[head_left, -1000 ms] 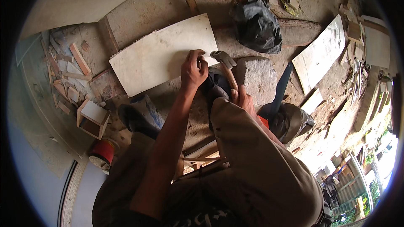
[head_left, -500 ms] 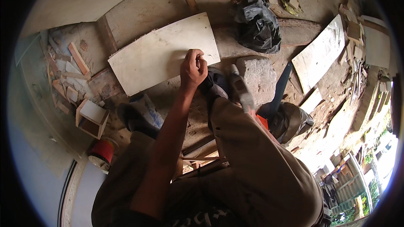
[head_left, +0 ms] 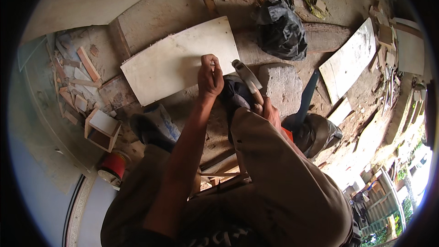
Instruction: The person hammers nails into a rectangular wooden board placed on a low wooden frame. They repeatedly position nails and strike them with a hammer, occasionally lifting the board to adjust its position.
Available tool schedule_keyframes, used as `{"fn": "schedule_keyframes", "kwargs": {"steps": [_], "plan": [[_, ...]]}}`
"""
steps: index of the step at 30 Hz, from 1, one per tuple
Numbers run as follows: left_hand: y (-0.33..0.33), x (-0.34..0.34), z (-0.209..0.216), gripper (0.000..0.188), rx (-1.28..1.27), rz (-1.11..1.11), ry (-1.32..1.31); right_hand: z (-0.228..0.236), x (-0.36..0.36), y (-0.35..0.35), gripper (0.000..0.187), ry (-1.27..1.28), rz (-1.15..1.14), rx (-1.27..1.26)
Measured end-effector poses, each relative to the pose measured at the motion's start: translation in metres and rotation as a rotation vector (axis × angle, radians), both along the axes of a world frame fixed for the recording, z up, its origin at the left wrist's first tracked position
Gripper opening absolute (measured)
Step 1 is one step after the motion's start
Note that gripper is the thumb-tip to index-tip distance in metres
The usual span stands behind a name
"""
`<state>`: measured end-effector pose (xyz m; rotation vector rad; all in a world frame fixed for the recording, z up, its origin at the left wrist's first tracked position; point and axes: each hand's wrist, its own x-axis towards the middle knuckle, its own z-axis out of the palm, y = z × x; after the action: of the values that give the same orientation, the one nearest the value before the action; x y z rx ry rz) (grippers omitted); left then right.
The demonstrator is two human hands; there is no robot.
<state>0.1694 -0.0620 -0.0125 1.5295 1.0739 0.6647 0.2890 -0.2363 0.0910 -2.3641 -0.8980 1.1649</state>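
My left hand (head_left: 210,78) is over the right part of a pale, flat wooden board (head_left: 167,66). Its fingers are curled together in a pinch; whatever they hold, if anything, is too small to make out. To the right, my right hand (head_left: 270,112) grips the wooden handle of a hammer (head_left: 247,76), partly hidden behind my knee. The hammer's metal head is tilted, just off the board's right end and near my left hand. Beneath the hammer shows one of my dark shoes (head_left: 236,95).
A rough stone block (head_left: 282,84) and a blue-handled saw (head_left: 307,93) lie to the right. Beyond are a black plastic bag (head_left: 282,32) and another pale board (head_left: 348,61). At left are wood scraps (head_left: 88,64), a small wooden box (head_left: 102,130) and a red bucket (head_left: 113,164).
The hammer, blurred before, has swung left and forward toward the board's right end, and my right hand has come into view on its handle. My left hand has kept its place on the board.
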Motion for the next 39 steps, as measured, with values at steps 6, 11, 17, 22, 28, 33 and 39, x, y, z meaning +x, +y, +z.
{"fn": "schedule_keyframes", "kwargs": {"steps": [6,11,17,22,28,33,39], "plan": [[0.001,0.000,0.013,0.021,0.083,0.018,0.025,0.006,0.023,0.012,0.029,0.021,0.001,0.075],[0.082,0.036,0.038,0.030,0.857,0.107,0.377,0.014,0.054,0.032,0.038,-0.020,-0.134,0.160],[0.140,0.044,0.007,0.058,0.463,-0.292,0.627,-0.004,0.043,0.035,0.039,0.096,-0.270,0.192],[0.147,0.054,0.013,0.062,0.272,-0.263,0.781,-0.003,0.011,0.020,0.027,-0.047,-0.169,0.258],[0.143,0.039,0.038,0.065,0.292,-0.249,0.964,-0.023,0.009,0.003,0.025,0.005,-0.142,0.091],[0.145,0.029,0.064,0.065,0.362,-0.196,0.876,0.010,0.012,0.016,0.025,0.036,-0.162,0.260],[0.149,-0.001,0.101,0.070,0.320,-0.192,0.790,0.002,0.015,0.042,0.041,0.322,-0.187,0.059]]}}
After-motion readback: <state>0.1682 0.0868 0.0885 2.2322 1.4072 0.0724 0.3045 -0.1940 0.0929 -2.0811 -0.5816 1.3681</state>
